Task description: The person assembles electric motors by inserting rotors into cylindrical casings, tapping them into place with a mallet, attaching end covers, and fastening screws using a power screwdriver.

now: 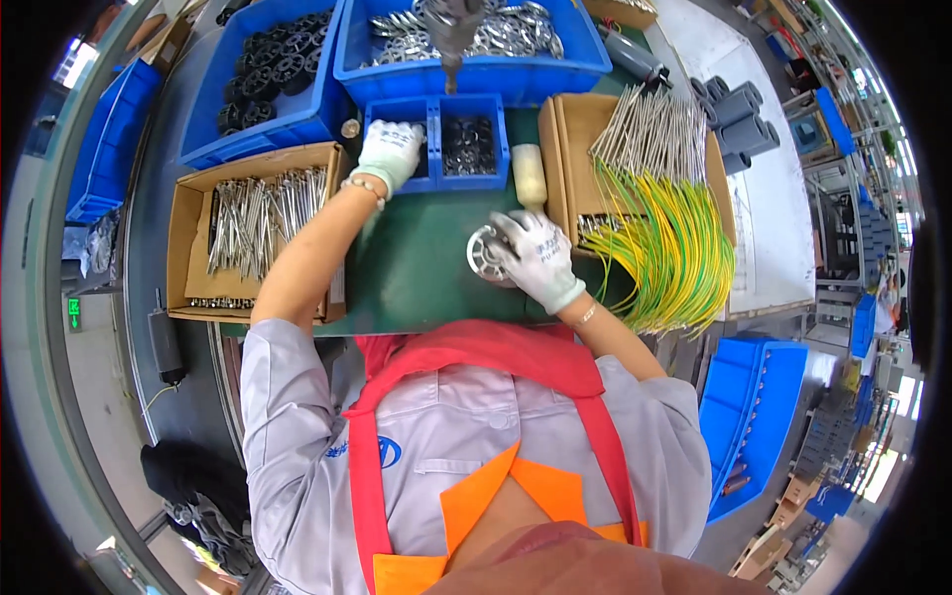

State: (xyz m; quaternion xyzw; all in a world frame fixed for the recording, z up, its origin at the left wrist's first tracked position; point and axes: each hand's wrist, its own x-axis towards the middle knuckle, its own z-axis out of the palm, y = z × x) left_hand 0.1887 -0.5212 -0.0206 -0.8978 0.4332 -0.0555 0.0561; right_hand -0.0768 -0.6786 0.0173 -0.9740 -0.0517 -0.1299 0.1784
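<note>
— So, where's the round metal part point(488, 256)?
— On the green mat point(416, 268), right in front of the person, just under the right hand point(534, 256).
— What surrounds it?
— A cream plastic bottle point(530, 176) lies just beyond it. To the right, a cardboard box point(561, 149) holds yellow-green wires point(666, 243) with metal ends, spilling over the bench edge. To the left, another cardboard box point(193, 213) is full of long metal screws point(260, 216). Behind stand small blue bins point(468, 147), then bigger blue crates with black wheels point(268, 69) and silvery parts point(496, 32).
— And the hands?
— Both gloved in white. The right one curls loosely over the metal part, fingers touching its rim. The left hand point(390, 151) dips into the left small bin, fingers bent; what it pinches, I cannot tell.
</note>
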